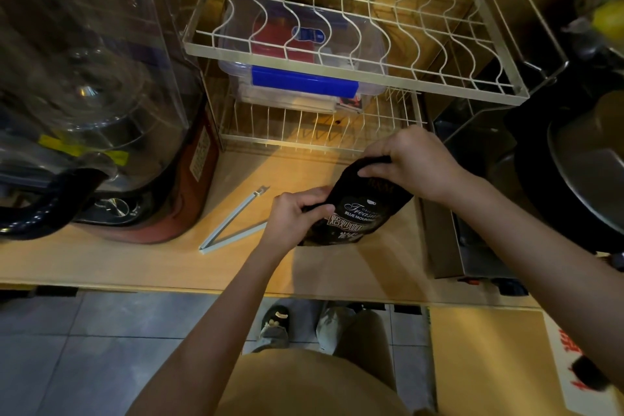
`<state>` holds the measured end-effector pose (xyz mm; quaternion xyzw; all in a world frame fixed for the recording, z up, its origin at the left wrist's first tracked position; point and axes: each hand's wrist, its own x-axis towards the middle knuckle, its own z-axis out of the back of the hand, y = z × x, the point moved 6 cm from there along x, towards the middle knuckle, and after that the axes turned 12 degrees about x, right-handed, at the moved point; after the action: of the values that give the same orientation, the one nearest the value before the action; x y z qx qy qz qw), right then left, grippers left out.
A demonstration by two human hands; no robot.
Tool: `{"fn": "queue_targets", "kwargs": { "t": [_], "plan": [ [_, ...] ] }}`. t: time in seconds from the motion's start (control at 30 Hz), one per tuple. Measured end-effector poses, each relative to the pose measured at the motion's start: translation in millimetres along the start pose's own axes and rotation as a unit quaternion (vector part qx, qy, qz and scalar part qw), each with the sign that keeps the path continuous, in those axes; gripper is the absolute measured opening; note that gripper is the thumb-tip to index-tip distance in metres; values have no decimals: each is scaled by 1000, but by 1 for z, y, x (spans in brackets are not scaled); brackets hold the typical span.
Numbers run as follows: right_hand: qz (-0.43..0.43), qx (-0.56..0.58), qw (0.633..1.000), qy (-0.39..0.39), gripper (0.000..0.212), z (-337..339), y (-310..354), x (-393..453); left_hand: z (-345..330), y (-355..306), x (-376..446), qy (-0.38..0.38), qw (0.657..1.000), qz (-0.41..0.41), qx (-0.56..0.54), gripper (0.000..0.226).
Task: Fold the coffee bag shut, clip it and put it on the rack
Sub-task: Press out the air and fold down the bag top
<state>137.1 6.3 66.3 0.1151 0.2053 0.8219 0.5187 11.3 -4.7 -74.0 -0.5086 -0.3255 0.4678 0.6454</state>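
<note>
Both hands on the bag (358,209), rolling its top over!
Left hand (297,213) pinches the near edge, right hand (408,162) clamps the far end; the bag stands on the counter (354,267) below the rack (354,78). Let go for the open clip (233,226) lying just left, and I reckon that fold springs back.

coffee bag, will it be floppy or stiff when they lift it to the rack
Probably floppy at the top: the coffee bag bends where the right hand folds it. Its lower part looks filled, so likely bottom-heavy. The left hand pinches its side, suggesting pliable film.
</note>
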Motion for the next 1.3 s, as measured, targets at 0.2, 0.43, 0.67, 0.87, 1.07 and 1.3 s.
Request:
{"fn": "queue_targets", "kwargs": {
  "t": [0.2, 0.43, 0.67, 0.87, 1.07, 1.3],
  "plan": [
    [-11, 7, 1000, 20, 19, -6, -1, 3, 1, 3, 1, 11, 1000, 27, -11, 42],
    [-1, 23, 999, 36, 18, -10, 3, 11, -6, -7, 7, -39, 997, 60, -5, 32],
    [-105, 285, 946, -113, 44, 10, -43, -22, -7, -12, 13, -31, 997, 57, -28, 21],
    [-264, 522, 803, -111, 91, -62, -84, -58, 0, -3, 21, -31, 995, 76, -50, 8],
    [-269, 603, 741, -123, 76, -103, -89, -41, 2, -7, 27, 25, 991, 91, -91, 7],
    [-247, 602, 743, -154, 45, -103, -92, -38, -8, -26, 33, 24, 998, 65, -8, 32]
  ]
}}
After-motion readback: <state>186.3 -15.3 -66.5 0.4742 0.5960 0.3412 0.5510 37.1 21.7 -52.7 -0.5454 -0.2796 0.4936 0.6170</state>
